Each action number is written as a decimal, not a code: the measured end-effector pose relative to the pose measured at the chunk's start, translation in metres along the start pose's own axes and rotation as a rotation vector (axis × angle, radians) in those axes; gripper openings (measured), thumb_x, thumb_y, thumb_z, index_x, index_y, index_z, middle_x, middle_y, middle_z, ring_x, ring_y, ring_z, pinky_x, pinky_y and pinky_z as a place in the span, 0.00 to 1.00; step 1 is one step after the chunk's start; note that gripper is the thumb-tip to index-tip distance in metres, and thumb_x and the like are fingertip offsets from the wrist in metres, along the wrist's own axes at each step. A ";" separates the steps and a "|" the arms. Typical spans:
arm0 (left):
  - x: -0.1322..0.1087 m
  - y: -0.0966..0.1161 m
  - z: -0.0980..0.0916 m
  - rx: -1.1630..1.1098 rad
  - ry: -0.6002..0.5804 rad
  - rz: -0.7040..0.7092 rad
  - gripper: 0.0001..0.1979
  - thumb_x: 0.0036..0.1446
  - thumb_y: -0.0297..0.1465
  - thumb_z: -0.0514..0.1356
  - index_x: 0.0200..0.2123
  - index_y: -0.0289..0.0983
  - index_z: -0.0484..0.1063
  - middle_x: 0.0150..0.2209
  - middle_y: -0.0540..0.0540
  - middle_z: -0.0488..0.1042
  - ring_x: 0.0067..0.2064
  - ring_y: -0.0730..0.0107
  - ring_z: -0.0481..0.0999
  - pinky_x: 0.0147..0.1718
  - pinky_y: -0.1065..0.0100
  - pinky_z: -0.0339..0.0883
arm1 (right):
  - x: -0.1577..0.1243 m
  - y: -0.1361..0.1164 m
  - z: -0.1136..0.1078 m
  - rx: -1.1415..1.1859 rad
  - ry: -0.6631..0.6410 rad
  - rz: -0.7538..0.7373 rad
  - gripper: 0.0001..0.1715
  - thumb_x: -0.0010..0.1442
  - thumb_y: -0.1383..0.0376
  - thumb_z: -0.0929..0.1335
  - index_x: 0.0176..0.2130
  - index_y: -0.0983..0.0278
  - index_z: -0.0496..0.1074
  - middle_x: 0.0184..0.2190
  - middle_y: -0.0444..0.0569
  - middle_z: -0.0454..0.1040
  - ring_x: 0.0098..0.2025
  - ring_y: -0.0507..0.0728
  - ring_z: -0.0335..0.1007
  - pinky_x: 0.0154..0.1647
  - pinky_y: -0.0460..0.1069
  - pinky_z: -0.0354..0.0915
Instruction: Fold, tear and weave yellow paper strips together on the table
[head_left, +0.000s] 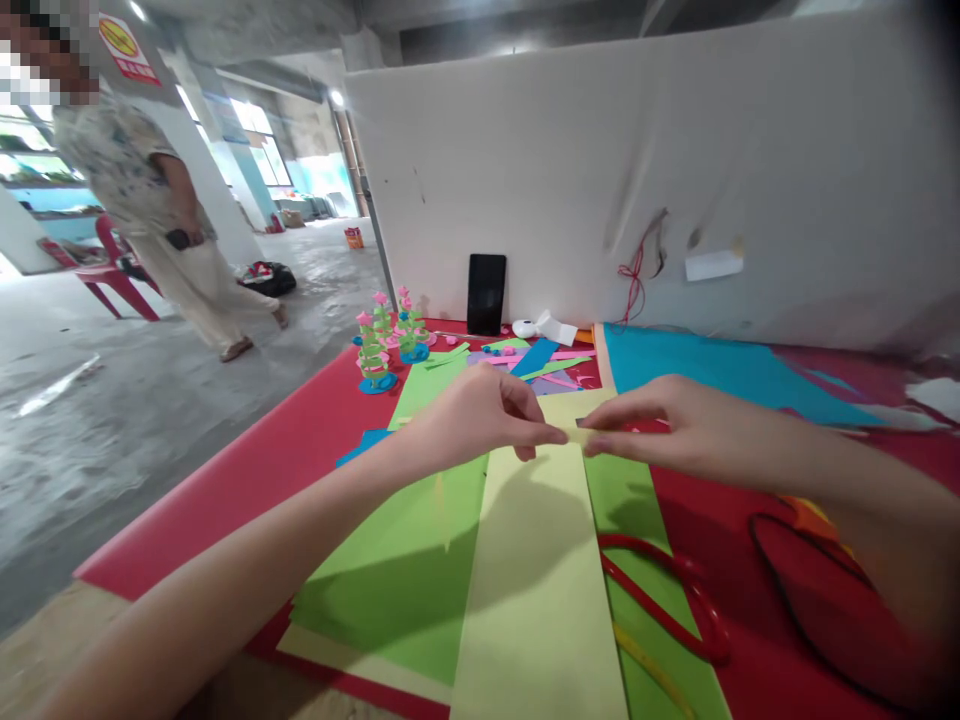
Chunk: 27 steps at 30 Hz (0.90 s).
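My left hand (487, 408) and my right hand (660, 425) meet over the middle of the table. Both pinch a small pale yellow paper strip (577, 435) between their fingertips. Under them lies a long pale yellow sheet of paper (536, 600), on top of green sheets (390, 610). A dark speck shows by my right fingertips; I cannot make out what it is. Red-handled scissors (701, 600) lie to the right of the yellow sheet, their blades not visible. Several small paper trees (375, 355), green and pink on blue round bases, stand at the back left.
A black phone (486, 295) leans against the white partition (570, 170). Paper scraps and strips (551, 365) lie before it. Blue paper (697, 370) covers the back right, and a dark cord (787, 620) curves at the right. A person (142, 190) walks at the left, beyond the red-covered table (225, 500).
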<state>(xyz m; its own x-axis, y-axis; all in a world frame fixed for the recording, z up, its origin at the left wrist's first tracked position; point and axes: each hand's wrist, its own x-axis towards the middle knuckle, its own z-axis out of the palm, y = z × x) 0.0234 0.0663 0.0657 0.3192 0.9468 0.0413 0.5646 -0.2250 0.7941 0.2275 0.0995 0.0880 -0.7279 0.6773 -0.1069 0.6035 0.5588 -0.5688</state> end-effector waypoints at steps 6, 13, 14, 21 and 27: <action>-0.004 0.005 0.001 0.031 0.008 0.058 0.12 0.45 0.39 0.58 0.22 0.35 0.72 0.19 0.50 0.72 0.21 0.77 0.65 0.17 0.76 0.53 | 0.004 -0.008 0.007 0.089 -0.076 -0.016 0.16 0.56 0.57 0.60 0.28 0.59 0.73 0.24 0.41 0.71 0.25 0.50 0.61 0.23 0.45 0.52; -0.003 0.006 0.001 0.065 0.040 0.066 0.13 0.45 0.40 0.58 0.21 0.35 0.71 0.18 0.50 0.72 0.20 0.78 0.64 0.16 0.76 0.51 | 0.003 -0.008 0.003 0.116 -0.080 -0.003 0.17 0.54 0.56 0.62 0.24 0.60 0.73 0.23 0.42 0.73 0.26 0.52 0.63 0.25 0.45 0.54; -0.003 0.006 0.000 0.062 0.051 0.064 0.13 0.45 0.40 0.59 0.21 0.35 0.71 0.18 0.50 0.72 0.20 0.77 0.64 0.16 0.76 0.51 | 0.002 -0.007 0.001 0.110 -0.073 -0.002 0.18 0.54 0.55 0.62 0.24 0.61 0.73 0.23 0.43 0.73 0.26 0.52 0.64 0.26 0.46 0.54; -0.001 0.002 -0.014 0.069 0.186 0.053 0.12 0.43 0.38 0.61 0.20 0.35 0.71 0.20 0.50 0.73 0.21 0.77 0.65 0.18 0.75 0.52 | -0.005 0.009 -0.018 0.034 0.022 0.067 0.16 0.53 0.55 0.64 0.24 0.61 0.74 0.23 0.41 0.72 0.28 0.53 0.65 0.29 0.45 0.54; 0.001 0.001 -0.020 -0.015 0.171 0.036 0.10 0.42 0.38 0.61 0.21 0.36 0.73 0.21 0.50 0.75 0.26 0.75 0.70 0.22 0.76 0.58 | -0.013 0.006 -0.025 0.095 0.009 0.109 0.16 0.54 0.56 0.63 0.25 0.62 0.73 0.25 0.44 0.73 0.32 0.54 0.66 0.31 0.45 0.56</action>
<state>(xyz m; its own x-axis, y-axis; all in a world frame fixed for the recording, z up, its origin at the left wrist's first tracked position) 0.0090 0.0717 0.0792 0.2038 0.9639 0.1712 0.5434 -0.2569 0.7992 0.2489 0.1060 0.1058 -0.6566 0.7359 -0.1653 0.6449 0.4342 -0.6290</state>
